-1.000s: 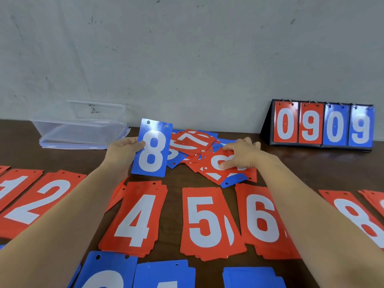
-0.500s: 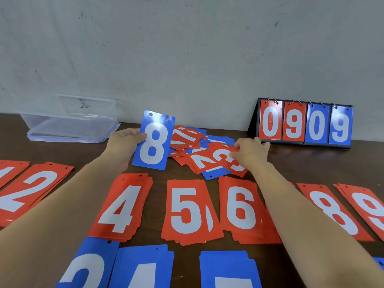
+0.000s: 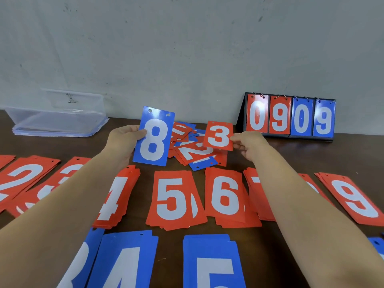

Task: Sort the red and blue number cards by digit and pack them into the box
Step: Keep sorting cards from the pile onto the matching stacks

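Note:
My left hand (image 3: 124,140) grips a blue 8 card (image 3: 153,136) upright by its left edge, above the table. My right hand (image 3: 249,144) pinches a red 3 card (image 3: 218,136) by its right edge, lifted just over the mixed pile of unsorted red and blue cards (image 3: 193,150). Sorted red stacks lie in a row nearer me: 2 (image 3: 22,179), 4 (image 3: 116,200), 5 (image 3: 174,200), 6 (image 3: 226,198), 9 (image 3: 353,198). Blue stacks of 4 (image 3: 124,262) and 5 (image 3: 212,265) lie at the front edge. The clear plastic box (image 3: 58,119) stands at the back left.
A black flip scoreboard (image 3: 288,117) reading 0 9 0 9 stands at the back right against the grey wall. My forearms cover parts of the red 3, 7 and 8 stacks. The dark wooden table (image 3: 301,156) is bare between scoreboard and stacks.
My right hand has picked the red 3 card out of the pile and raised it. The left hand still holds the blue 8. The camera has shifted right and slightly down.

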Demonstrator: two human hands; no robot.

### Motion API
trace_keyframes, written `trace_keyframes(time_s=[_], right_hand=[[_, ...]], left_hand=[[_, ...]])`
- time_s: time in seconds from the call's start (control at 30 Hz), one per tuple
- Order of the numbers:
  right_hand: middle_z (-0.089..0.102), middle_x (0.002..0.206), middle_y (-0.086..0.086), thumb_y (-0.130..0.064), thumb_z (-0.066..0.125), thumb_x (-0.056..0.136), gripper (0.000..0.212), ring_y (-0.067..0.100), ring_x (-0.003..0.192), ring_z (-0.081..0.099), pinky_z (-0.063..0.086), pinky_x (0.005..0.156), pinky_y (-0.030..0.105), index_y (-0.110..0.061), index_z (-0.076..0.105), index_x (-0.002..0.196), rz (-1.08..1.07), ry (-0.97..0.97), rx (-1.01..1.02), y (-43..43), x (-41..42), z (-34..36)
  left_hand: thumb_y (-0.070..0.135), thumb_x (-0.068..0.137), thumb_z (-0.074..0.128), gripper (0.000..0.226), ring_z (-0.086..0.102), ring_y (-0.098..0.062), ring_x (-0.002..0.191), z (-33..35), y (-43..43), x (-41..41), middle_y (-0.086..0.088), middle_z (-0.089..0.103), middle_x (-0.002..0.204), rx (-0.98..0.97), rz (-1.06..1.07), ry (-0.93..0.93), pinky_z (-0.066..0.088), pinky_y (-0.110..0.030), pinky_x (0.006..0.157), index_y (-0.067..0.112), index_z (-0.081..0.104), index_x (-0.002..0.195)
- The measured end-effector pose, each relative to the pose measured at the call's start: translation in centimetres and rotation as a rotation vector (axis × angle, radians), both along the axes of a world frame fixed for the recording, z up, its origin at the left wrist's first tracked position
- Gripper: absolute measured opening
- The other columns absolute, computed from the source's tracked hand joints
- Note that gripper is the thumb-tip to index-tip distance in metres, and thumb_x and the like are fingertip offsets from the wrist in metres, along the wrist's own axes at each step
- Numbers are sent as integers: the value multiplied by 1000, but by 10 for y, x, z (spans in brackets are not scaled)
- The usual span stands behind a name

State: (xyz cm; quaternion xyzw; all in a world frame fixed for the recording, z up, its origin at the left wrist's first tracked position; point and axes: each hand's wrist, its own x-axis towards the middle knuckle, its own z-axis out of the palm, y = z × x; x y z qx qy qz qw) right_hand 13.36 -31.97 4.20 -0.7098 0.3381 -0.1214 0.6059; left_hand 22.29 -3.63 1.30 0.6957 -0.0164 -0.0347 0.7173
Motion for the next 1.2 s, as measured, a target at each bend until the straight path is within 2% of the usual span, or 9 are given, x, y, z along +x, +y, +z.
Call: trace_keyframes(time_s=[0.13,0.23,0.37,0.47,0.57,0.7,0.97,1.1,1.2], right_hand=[[61,75,0,-8,61,90,4,9,64,53,35,58,20,-11,62,87,79,-17,54,24,-17,8],[60,73,2,-9,63,90,8,9,61,53,37,37,15,-10,60,83,105,-28,78,52,-26,15],[63,75,3,-8,64,90,2,10,59,55,41,42,17,-6,65,90,166,-52,155,98,-26,15],[57,68,3,-7,63,90,19,8,51,49,33,33,12,-10,57,73,183,-29,147,137,-25,13],[57,67,0,-12,64,90,21,5,50,44,30,41,16,-15,56,70,209,22,101,173,-24,13],[64,76,1,-15,67,88,7,9,66,52,33,55,23,-12,64,83,230,86,32,222,-22,12],[70,81,1,-12,69,84,15,8,72,57,39,59,22,-6,72,98,333,162,-93,314,-4,2],[66,87,-1,-18,71,80,4,12,77,56,38,53,26,-14,72,81,351,322,-284,339,8,-5],[70,94,1,-18,72,78,9,15,87,63,53,74,30,-11,72,83,338,327,-375,345,14,-14]], left_hand=[[18,91,68,10,71,-23,83,10,9,-2,-5,72,96,-41,13,-4,58,-45,81,14,65,99],[11,92,65,5,70,-21,73,21,25,-1,-6,71,89,-79,17,-13,58,-43,74,11,64,87],[13,92,66,4,71,-26,81,29,66,4,-7,72,91,-85,20,0,59,-43,76,12,64,89],[13,90,68,4,71,-28,80,30,104,8,-7,72,90,-95,47,22,58,-47,80,11,65,89],[13,91,67,7,72,-22,71,30,145,11,-9,72,92,-96,62,41,59,-44,75,10,63,86],[14,92,66,7,68,-30,92,35,193,12,-13,68,110,-124,81,58,55,-50,87,9,61,94],[16,88,71,20,70,-33,96,24,260,17,-13,71,110,-129,103,103,55,-55,88,10,63,105],[16,86,73,21,70,-31,93,15,271,18,-12,72,108,-120,107,119,56,-52,87,9,65,104],[15,88,71,14,70,-29,90,10,273,16,-10,72,104,-122,86,107,56,-50,86,11,67,100]])
